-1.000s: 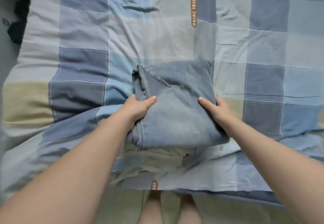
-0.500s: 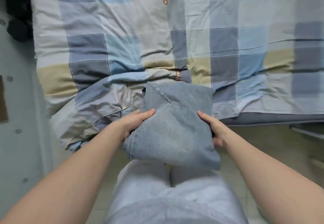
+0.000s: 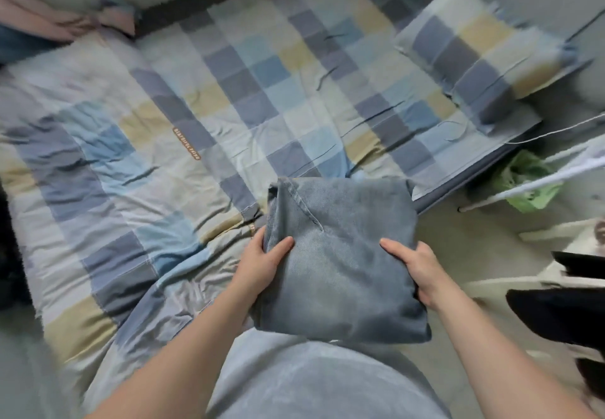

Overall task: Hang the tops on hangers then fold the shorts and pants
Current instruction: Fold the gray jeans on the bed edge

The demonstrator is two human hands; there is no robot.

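A folded pair of blue denim pants (image 3: pixel 343 255) hangs in the air in front of my body, off the bed's near corner. My left hand (image 3: pixel 262 259) grips its left edge, thumb on top and fingers underneath. My right hand (image 3: pixel 417 266) grips the right edge the same way. The bundle is a thick, roughly square stack with a seam showing near its upper left corner.
The bed (image 3: pixel 203 117) with a checked blue, grey and yellow cover fills the left and centre. A matching pillow (image 3: pixel 481 55) lies at the upper right. Pink cloth (image 3: pixel 49 22) sits at the far left. A green bag (image 3: pixel 530 179), white rods (image 3: pixel 523 189) and dark clothing (image 3: pixel 563 310) are at the right.
I have lifted the folded pants off the bed and carried them away from it. My view has swung right, and more of the bed, the pillow and the floor show.
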